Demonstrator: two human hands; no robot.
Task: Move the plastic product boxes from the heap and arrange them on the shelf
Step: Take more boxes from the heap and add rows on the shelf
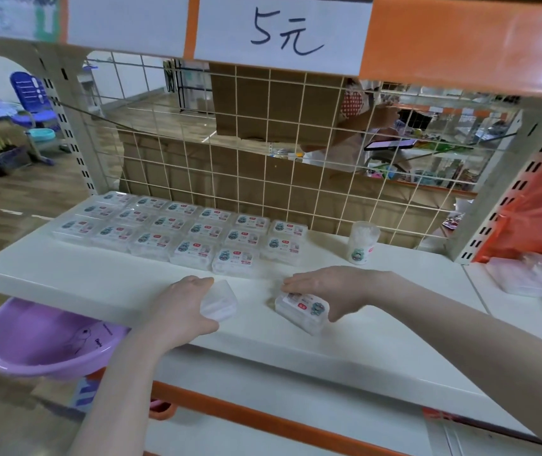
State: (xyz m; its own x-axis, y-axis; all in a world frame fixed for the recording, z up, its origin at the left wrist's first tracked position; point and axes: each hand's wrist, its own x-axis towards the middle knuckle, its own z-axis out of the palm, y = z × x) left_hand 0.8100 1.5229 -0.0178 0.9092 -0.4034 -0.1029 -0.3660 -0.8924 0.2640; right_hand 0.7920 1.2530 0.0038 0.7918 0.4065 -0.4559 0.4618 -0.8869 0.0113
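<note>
Hands reach palm-down over the shelf [98,274]: left hand [181,307] in a grip round a clear box [220,301], right hand [325,287] arched, pinching a labelled box [302,311].

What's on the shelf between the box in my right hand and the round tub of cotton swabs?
Nothing: in the head view, bare white shelf runs from the box under the right hand to the cotton swab tub.
</note>
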